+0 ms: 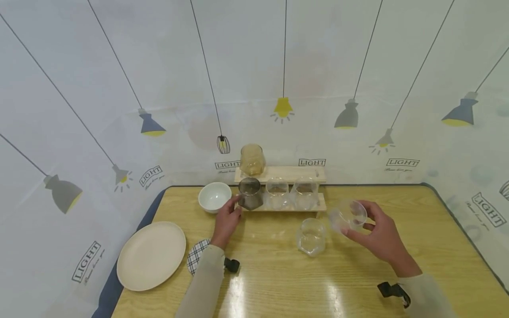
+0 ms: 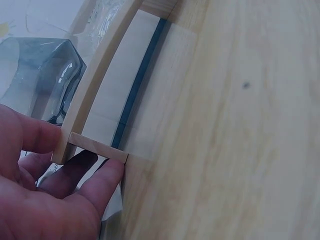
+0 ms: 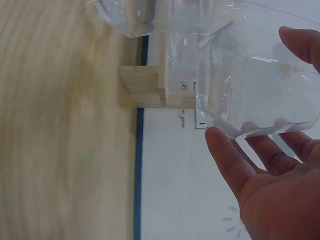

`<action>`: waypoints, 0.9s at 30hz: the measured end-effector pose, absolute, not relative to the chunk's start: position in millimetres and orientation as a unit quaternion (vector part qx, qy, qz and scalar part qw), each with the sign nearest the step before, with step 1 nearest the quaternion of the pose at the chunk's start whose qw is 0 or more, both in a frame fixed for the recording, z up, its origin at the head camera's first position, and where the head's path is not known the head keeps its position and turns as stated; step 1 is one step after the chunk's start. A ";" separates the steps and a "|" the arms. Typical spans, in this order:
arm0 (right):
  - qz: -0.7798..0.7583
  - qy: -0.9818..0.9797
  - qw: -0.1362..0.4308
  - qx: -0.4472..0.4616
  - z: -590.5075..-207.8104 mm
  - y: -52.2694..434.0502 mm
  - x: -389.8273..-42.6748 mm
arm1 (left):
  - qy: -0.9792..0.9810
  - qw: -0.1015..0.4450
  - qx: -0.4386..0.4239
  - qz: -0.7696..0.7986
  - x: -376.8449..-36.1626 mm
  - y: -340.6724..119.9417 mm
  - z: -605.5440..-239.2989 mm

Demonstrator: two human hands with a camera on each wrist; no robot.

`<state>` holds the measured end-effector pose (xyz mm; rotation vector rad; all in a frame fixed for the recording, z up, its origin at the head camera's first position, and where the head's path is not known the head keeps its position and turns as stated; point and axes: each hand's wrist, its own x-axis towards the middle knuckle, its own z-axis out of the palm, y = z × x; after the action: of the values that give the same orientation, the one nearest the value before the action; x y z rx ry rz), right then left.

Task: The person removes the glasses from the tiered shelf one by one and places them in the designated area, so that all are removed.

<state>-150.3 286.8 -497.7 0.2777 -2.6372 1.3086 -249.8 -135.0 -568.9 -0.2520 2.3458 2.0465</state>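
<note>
My right hand (image 1: 382, 230) grips a clear glass (image 1: 347, 216) with thumb and fingers spread round its sides, lifted above the table to the right of the rack. My left hand (image 1: 228, 221) pinches the left end of the low step of a two-step wooden rack (image 1: 282, 208). In the left wrist view, fingertips (image 2: 117, 167) touch the rack's end piece (image 2: 97, 146). A smoky grey glass (image 1: 250, 194) and two clear glasses (image 1: 277, 193) stand along the low step. On the upper step, at its left, is an amber glass (image 1: 252, 160). Another clear glass (image 1: 311, 237) stands on the table before the rack.
A white bowl (image 1: 214, 197) stands left of the rack, close to my left hand. At the left lie a large cream plate (image 1: 151, 256) and a checked round coaster (image 1: 195, 255), partly under my left sleeve. The patterned wall covering (image 1: 278, 66) rises right behind the rack.
</note>
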 end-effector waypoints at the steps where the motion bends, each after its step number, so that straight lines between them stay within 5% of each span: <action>1: 0.436 -0.891 0.085 0.087 -500.5 288.2 -149.1 | 0.751 0.007 -0.080 0.655 -249.7 -135.1 -569.7; 12: 0.451 -0.892 -0.006 0.041 -537.8 298.4 -143.0 | 0.748 0.010 -0.079 0.659 -248.1 -134.2 -567.8; 27: 0.421 -0.906 -0.009 0.047 -554.6 301.9 -143.5 | 0.760 0.017 -0.092 0.643 -251.0 -134.4 -568.6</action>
<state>-143.5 301.9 -554.6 0.1489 -2.8622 1.3303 -251.0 -134.4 -568.6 -0.2854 2.3636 1.9984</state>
